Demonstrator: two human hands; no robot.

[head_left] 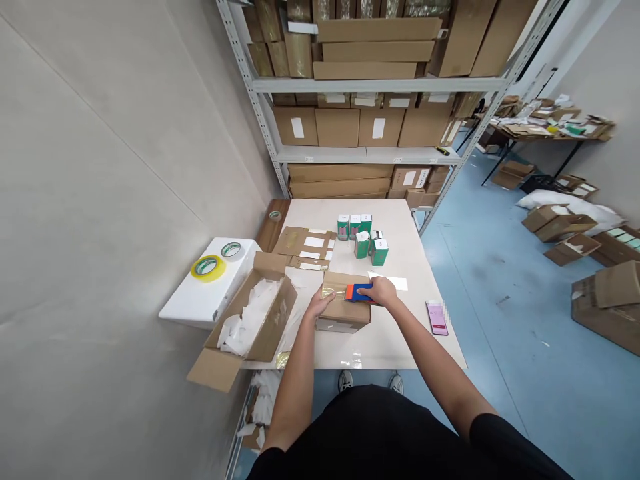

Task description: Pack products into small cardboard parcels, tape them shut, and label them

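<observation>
A small closed cardboard box [345, 312] lies on the white table [390, 340] in front of me. My right hand [381, 291] is closed round a blue and orange tape dispenser [358, 293] resting on the box's top, where a strip of clear tape shines. My left hand [320, 304] presses flat against the box's left side, fingers stretched out. Several small green and white cartons [363, 235] stand further back on the table.
An open cardboard box of white paper filler [253, 320] sits at the table's left edge. Flattened cardboard [305, 248] lies behind it. Tape rolls [207, 267] rest on a white side unit. A phone [437, 317] lies at right. Shelving with boxes [365, 127] stands behind.
</observation>
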